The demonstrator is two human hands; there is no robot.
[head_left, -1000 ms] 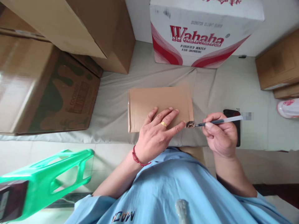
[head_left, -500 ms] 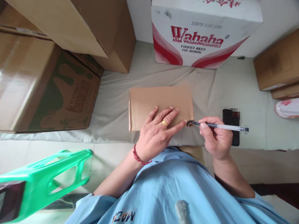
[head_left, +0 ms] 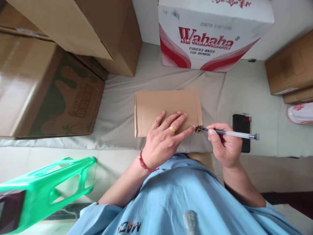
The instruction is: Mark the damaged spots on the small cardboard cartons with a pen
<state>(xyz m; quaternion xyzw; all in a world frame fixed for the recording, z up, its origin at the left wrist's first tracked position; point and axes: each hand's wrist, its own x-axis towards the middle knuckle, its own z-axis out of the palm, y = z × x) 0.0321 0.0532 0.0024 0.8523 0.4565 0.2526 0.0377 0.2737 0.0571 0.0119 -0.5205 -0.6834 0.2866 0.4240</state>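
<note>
A flat brown cardboard piece lies on the grey cloth near the table's front edge. My left hand rests on it with fingers spread, pressing the near right part. Between the thumb and fingers of my right hand is a pen with a clear barrel, held nearly level. Its tip meets a small dark, ragged patch at the cardboard's near right corner, close beside my left little finger. Whether the patch is ink or a separate dark object I cannot tell.
Beyond the cardboard stands a white and red water carton. Brown boxes fill the left, and more boxes stand at right. A black phone lies partly behind my right hand. A green plastic stool is at lower left.
My right hand and the pen have shifted very slightly left, with the pen's rear end a little lower. The left hand and the cardboard stay where they were.
</note>
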